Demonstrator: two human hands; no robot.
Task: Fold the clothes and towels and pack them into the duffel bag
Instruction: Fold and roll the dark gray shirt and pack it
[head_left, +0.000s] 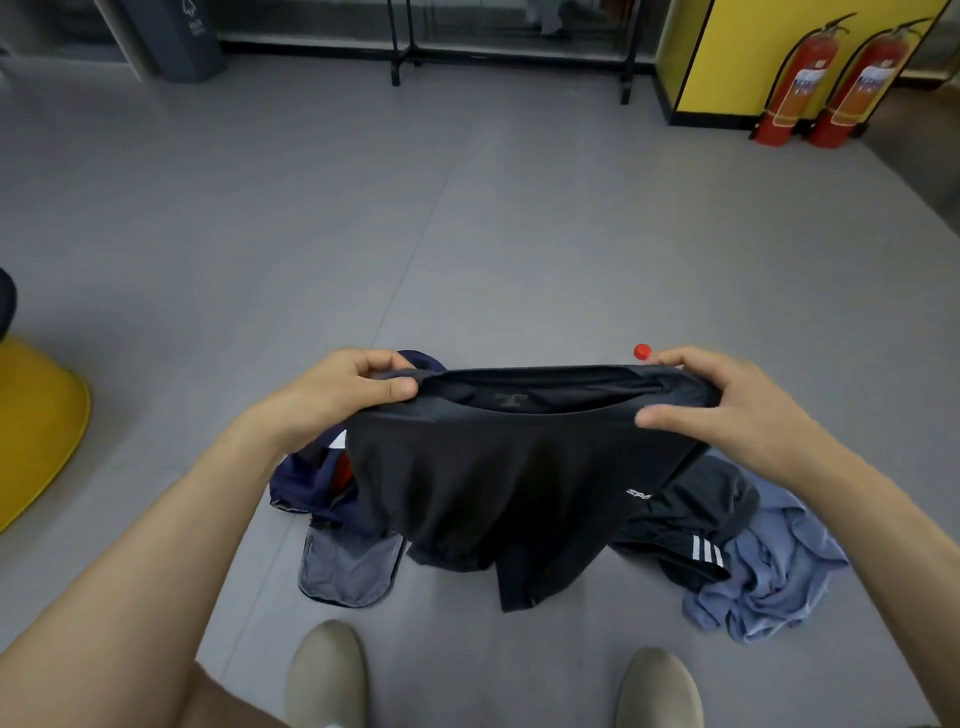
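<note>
Black sports shorts (498, 483) hang in the air in front of me, waistband stretched wide and level. My left hand (337, 395) pinches the left end of the waistband, my right hand (727, 400) grips the right end. The legs dangle down to the grey floor. Behind the shorts on the left lies the navy duffel bag (348, 566), its grey-lined opening showing; much of it is hidden by the shorts. On the right floor lie another black garment with white stripes (696, 525) and a crumpled blue towel (774, 577).
A small red cap (642, 352) lies on the floor beyond my right hand. A yellow object (36, 426) stands at the left edge. Two red fire extinguishers (826, 83) stand far right by a yellow panel. My shoes (327, 675) show at the bottom.
</note>
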